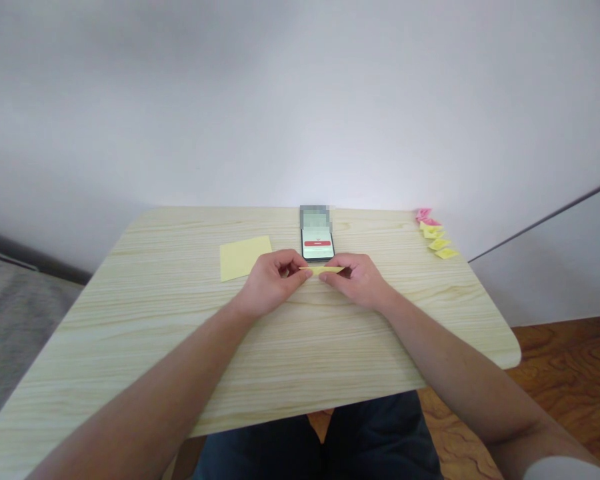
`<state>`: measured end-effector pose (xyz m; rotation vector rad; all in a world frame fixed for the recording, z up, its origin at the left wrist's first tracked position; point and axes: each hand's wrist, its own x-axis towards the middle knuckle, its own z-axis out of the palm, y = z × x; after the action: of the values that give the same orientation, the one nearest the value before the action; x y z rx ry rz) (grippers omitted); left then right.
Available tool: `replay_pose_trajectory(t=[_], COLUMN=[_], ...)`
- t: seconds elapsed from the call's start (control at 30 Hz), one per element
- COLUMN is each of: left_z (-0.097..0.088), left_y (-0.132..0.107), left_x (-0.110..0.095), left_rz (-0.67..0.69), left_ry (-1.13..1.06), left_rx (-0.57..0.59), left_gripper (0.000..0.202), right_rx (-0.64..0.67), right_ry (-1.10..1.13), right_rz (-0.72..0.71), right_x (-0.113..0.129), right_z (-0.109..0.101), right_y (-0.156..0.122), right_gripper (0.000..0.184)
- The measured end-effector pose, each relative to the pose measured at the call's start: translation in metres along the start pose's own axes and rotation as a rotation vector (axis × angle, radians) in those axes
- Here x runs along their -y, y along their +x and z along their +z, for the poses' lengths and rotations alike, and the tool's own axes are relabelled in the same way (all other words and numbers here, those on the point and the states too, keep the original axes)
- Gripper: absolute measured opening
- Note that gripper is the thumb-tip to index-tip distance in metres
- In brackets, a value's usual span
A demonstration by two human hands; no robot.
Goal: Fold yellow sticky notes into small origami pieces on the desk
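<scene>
Between both hands is a narrow piece of folded yellow paper (pixel 317 271), held level just in front of the phone. My left hand (pixel 275 280) pinches its left end between thumb and fingers. At the other end, my right hand (pixel 356 279) pinches it the same way. The fingers cover parts of the paper, so its full folded shape cannot be made out. Just behind the hands lies a phone (pixel 317 250) with a lit screen and a red bar on it. Flat yellow paper (pixel 244 257) rests on the table to the left, partly behind my left hand.
The pale wood-grain table (pixel 300 360) has rounded front corners and meets a white wall (pixel 300 107) at the back. Several small folded paper pieces, yellow (pixel 439 245) and pink (pixel 424 215), line the far right edge. My legs (pixel 320 440) are under the front edge.
</scene>
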<state>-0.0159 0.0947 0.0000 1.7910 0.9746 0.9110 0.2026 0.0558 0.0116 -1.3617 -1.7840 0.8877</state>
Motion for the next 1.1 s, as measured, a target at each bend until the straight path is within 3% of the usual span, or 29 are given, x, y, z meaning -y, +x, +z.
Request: replay_pose_trajectory(t=[0.27,0.57,0.7,0.87,1.1], left_z=[0.0018,0.0025,0.0014,0.0011,-0.0003], left_y=[-0.0003,-0.0005,-0.0006,0.0003,-0.0001], left_x=[-0.0023,0.0015,0.0018,0.0002,-0.0026], left_rz=[-0.071,-0.031,-0.034,-0.039,0.087], left_ry=[0.057,0.081,0.067,0.074,0.184], left_rx=[0.04,0.048,0.021,-0.036,-0.104], left_gripper=[0.025,0.019,0.018,0.018,0.016], right_rx=[-0.005,-0.042,-0.081,-0.225,-0.202], right_ry=[0.021,0.017,0.095,0.142,0.053], right_rz=[-0.029,-0.016,-0.017,-0.069,-0.058], right_x=[-0.0038,-0.0046,-0.0061,-0.0086,-0.0073], right_z=[0.0013,0.0029,0.0007,-0.0032,-0.0035], right_y=[0.0005,-0.0001,0.0003,0.0018,0.0017], right_gripper=[0.017,0.017,0.013,0.008,0.004])
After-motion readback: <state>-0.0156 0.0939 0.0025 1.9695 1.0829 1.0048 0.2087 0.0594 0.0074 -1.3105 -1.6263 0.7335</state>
